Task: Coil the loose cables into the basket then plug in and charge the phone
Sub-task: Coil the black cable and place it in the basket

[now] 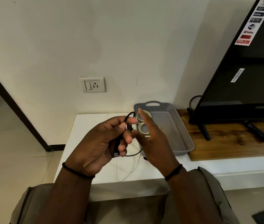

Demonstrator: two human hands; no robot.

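Black cable [129, 118], just left of the grey basket [179, 122], loops up from the left hand [102, 143] whose fingers pinch it, while the nearer right hand [150, 139] hovers alongside, fingers spread.

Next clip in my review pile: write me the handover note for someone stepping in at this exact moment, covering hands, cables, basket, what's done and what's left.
Left hand grips the black cable, partly looped. Right hand is open beside it, fingers straight, holding nothing.
Grey basket sits on the white counter and holds two coiled light cables.
A white cable lies loose on the counter below the hands.
Done: two cables coiled and binned.
Left: finish and bin the black cable, deal with the white one, then charge the phone at the wall socket. No phone is in view.
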